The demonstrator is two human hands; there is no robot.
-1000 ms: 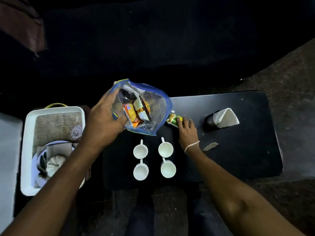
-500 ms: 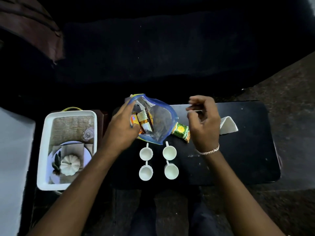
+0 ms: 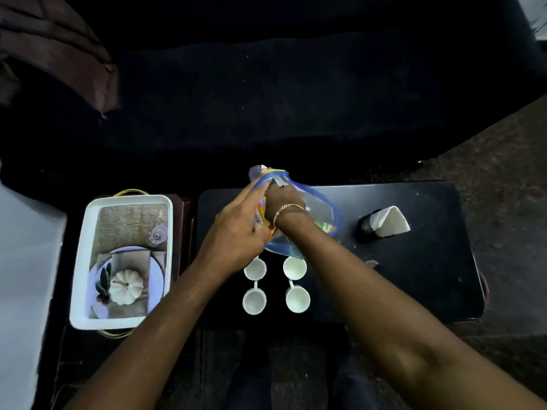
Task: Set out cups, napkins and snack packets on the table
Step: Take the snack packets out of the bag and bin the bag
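Left hand point(image 3: 233, 232) gripping the side of the bag point(image 3: 318, 214) above the table point(image 3: 414, 276). Right hand point(image 3: 284, 202) plunged inside among the packets point(image 3: 263, 213) (fingers hidden, grasp impossible to tell). Four cups point(image 3: 255, 268) just below, in a square. Napkins point(image 3: 392, 221) in a holder, far right.

My right hand point(image 3: 282, 204), which was pressing a green packet onto the table a second ago and then hung open above it, is now pushed down inside the clear bag point(image 3: 318, 216) among the packets. My left hand point(image 3: 233, 235) has shifted along the bag's side, and the green packet is now hidden behind the bag
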